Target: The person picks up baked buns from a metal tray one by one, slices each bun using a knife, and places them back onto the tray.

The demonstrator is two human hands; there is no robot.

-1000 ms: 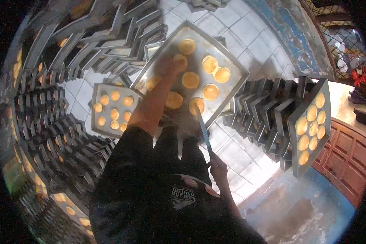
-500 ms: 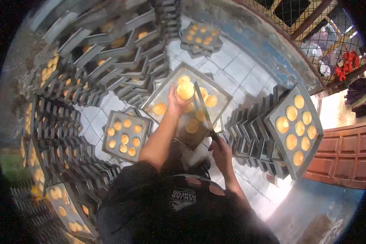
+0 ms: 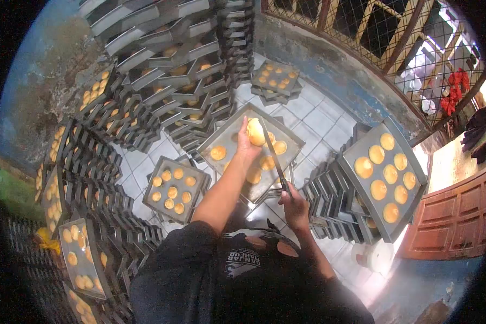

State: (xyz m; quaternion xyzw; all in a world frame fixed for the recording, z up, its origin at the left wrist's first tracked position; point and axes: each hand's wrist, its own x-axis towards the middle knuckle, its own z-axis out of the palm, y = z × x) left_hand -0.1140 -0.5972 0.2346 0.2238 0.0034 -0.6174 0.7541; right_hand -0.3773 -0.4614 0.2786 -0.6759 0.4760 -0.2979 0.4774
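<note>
My left hand is closed around a round golden bun, held over a metal baking tray. The bun is tipped on its side, its right edge meeting the blade of a long knife. My right hand grips the dark handle of that knife, which slants up and to the left. Below both hands, the tray carries several more buns, among them one bun on the left and another on the right. Part of the tray is hidden by my left forearm.
A tall stack of trays stands at right, topped by a tray of buns. Another bun-filled tray sits at left. Crisscrossed tray stacks rise along the left and back, above white floor tiles. A white bucket stands lower right.
The bun in my left hand has turned from facing up to lying edge-on against the blade. The knife is now more upright at its tip. The whole view has shifted slightly.
</note>
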